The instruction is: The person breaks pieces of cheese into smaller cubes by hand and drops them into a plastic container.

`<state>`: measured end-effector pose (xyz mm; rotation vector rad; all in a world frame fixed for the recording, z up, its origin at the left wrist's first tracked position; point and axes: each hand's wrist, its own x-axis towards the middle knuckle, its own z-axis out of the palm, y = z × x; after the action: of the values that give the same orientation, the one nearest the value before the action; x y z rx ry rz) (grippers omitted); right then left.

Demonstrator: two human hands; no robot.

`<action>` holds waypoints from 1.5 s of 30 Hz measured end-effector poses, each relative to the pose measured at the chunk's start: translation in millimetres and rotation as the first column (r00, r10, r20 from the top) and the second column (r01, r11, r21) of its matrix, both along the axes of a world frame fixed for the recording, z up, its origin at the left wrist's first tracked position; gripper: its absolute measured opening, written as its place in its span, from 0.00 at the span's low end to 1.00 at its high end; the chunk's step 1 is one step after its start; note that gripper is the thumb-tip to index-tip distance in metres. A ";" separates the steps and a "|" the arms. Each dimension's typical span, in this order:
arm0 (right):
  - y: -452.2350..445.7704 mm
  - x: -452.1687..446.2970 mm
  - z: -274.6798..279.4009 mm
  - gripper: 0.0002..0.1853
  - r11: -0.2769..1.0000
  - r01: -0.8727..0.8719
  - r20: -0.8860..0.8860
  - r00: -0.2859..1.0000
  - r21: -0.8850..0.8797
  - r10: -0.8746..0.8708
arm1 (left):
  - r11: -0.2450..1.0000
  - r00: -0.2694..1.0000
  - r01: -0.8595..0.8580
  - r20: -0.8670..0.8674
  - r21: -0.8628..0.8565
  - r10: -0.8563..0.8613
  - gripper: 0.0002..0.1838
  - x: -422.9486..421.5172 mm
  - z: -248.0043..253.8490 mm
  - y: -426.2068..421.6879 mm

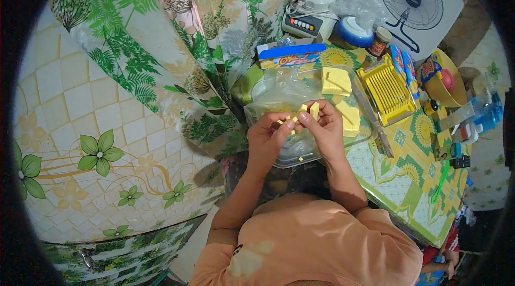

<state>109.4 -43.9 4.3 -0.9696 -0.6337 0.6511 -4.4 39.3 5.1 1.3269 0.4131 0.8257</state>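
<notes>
Small yellow pieces point(314, 109) are pinched in the fingers of my right hand point(324, 125), at the middle of the view. My left hand point(270, 137) is closed on more yellow pieces beside it, and the two hands nearly meet. Beneath them lies a clear plastic container point(298, 160) with a clear plastic bag point(284, 90) at its back. Yellow blocks, one farther back point(336, 82) and one nearer point(348, 118), sit just right of my hands. A knife point(384, 141) rests on the patterned tablecloth to their right.
A yellow slotted slicer point(387, 90) stands right of the blocks. Behind are a blue box point(292, 56), a blender point(310, 18), a jar point(380, 41) and a fan box point(429, 2). At the right are a yellow bowl point(453, 85) and a green utensil point(441, 183). Another person's hand point(451, 262) shows lower right.
</notes>
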 end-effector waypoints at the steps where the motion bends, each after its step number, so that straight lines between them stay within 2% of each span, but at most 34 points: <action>1: 0.0 0.3 0.0 0.10 1.000 0.000 -0.002 1.000 -0.002 0.000 | 1.000 1.000 0.005 -0.007 -0.011 -0.005 0.10 -0.4 -0.2 0.1; 12: -0.3 2.5 -1.6 0.10 0.999 -0.041 -0.030 0.999 -0.004 0.041 | 0.999 1.000 0.013 -0.019 -0.040 -0.014 0.11 -1.5 -3.5 1.8; 24: 0.5 2.1 -5.3 0.10 0.996 -0.085 0.024 0.996 -0.034 0.085 | 0.999 1.000 0.005 0.004 -0.048 -0.005 0.10 -0.7 4.2 -0.9; 31: -0.5 2.0 -2.1 0.11 0.997 -0.069 -0.003 0.998 -0.039 0.069 | 0.999 0.999 0.033 -0.024 -0.006 -0.033 0.09 -2.9 1.3 1.5; 45: -1.1 3.4 -0.7 0.10 0.993 -0.113 -0.041 0.993 -0.033 0.112 | 0.998 0.999 0.051 0.010 -0.033 -0.051 0.11 -4.0 1.6 0.5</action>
<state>112.8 -45.0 3.6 -0.9562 -0.6471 0.7815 -8.4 39.8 6.7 1.2973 0.3830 0.7785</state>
